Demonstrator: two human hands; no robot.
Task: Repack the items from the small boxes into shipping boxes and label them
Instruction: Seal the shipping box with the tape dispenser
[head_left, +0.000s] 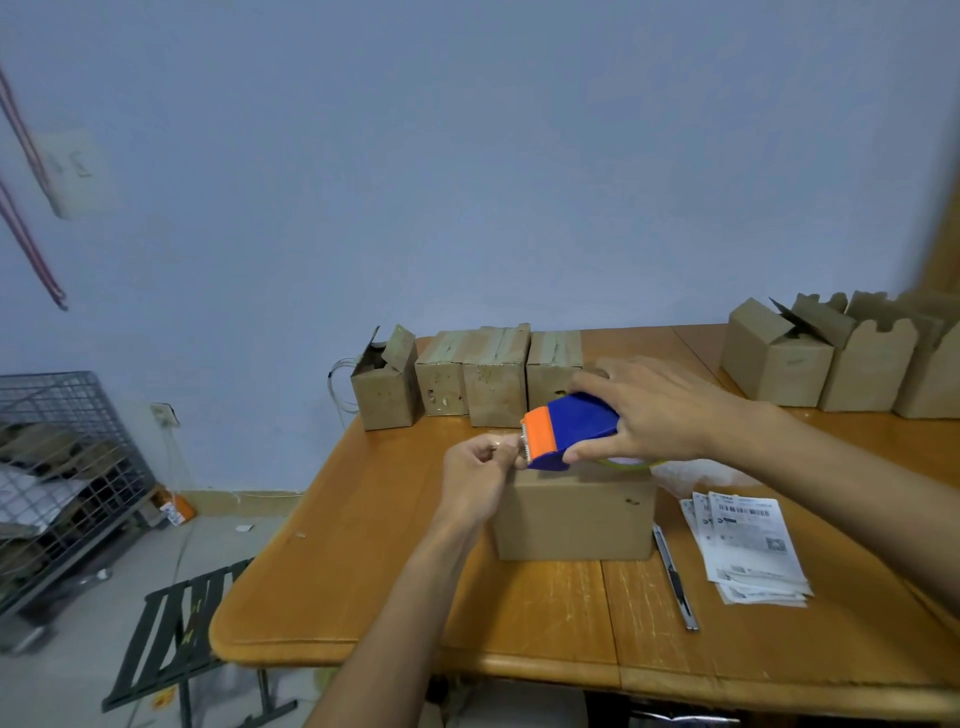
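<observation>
We are gripping blue tape dispenser (571, 427) in right hand (660, 410), over shipping box (571, 519) at centre of table (363, 571). Left hand (475, 475) is pinching tape end (514, 448) at orange cutter. Printed labels (748, 545) lying right of box.

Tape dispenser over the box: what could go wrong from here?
1. The left hand pinches the tape end right at the toothed blade of the tape dispenser; a slip could nick a finger.
2. The right hand grips the dispenser, so neither hand seems to steady the shipping box. Pulling tape may shove it into the utility knife or labels.
</observation>
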